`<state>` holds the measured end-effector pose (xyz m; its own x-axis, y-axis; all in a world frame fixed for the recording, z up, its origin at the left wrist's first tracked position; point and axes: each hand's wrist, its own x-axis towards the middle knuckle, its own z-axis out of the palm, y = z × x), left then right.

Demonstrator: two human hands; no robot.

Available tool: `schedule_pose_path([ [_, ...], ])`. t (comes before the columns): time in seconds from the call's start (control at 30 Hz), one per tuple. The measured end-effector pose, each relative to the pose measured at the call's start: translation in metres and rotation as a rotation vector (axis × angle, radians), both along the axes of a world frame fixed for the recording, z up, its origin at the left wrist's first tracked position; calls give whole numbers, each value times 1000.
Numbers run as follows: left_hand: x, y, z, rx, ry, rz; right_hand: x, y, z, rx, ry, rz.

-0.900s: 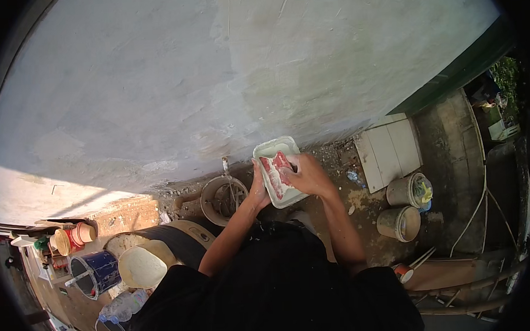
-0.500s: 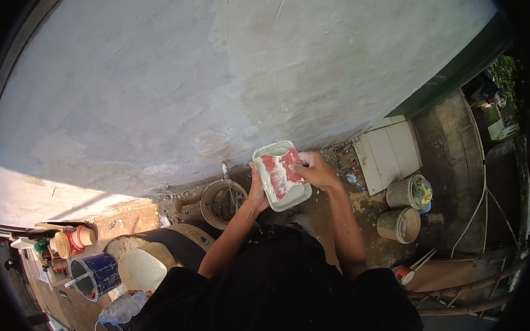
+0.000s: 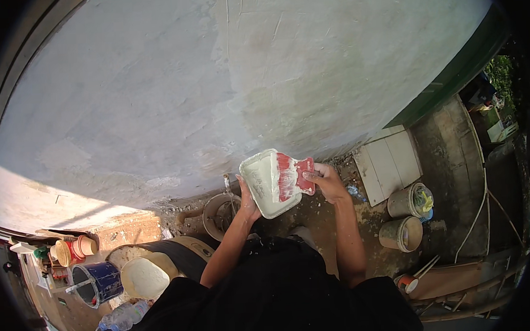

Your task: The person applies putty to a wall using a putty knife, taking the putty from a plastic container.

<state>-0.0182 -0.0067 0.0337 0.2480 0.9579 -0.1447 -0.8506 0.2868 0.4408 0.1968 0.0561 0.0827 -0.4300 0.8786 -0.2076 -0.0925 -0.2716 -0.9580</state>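
Note:
My left hand (image 3: pixel 249 204) grips the left side of a pale rectangular tray (image 3: pixel 256 156), its fingers partly hidden along the edge. Off-white paste (image 3: pixel 262 180) coats the inside of the tray. A wide red putty scraper (image 3: pixel 286 177), smeared with the same paste, lies over the tray's right half. My right hand (image 3: pixel 330 185) pinches the scraper's narrow handle end, thumb on top. Beyond both hands rises a grey plastered wall (image 3: pixel 183 92) with uneven patches.
Below the wall stands a round tub (image 3: pixel 212 219). A dark barrel (image 3: pixel 182 251), a cream container (image 3: pixel 146 276) and a blue bucket (image 3: pixel 97 283) are at left. Two pale buckets (image 3: pixel 400 234) (image 3: pixel 403 201) and pale panels (image 3: pixel 388 168) are at right.
The scraper has slid right across the tray with my right hand, uncovering paste on the left. The tray has shifted slightly left and down with my left hand.

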Motion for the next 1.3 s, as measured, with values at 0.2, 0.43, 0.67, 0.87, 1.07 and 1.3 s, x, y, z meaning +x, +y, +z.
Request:
schedule_pose_path([
  [0.2, -11, 7, 4, 59, 1, 60, -10, -8, 12, -53, -15, -38],
  [0.43, -21, 18, -3, 47, 89, 172, -53, -2, 33, -104, 236, -191],
  [0.67, -26, 3, -9, -48, 81, 238, -140, 31, 113, 70, 394, -393],
  [0.87, -36, -11, -9, -73, 155, 345, -203, 77, 200, 264, 557, -500],
  [1.07, -52, -25, -21, -60, 119, 420, -212, 87, 293, 449, 675, -526],
  [1.3, -58, -30, -16, -49, 102, 452, -171, 86, 349, 677, 522, -312],
])
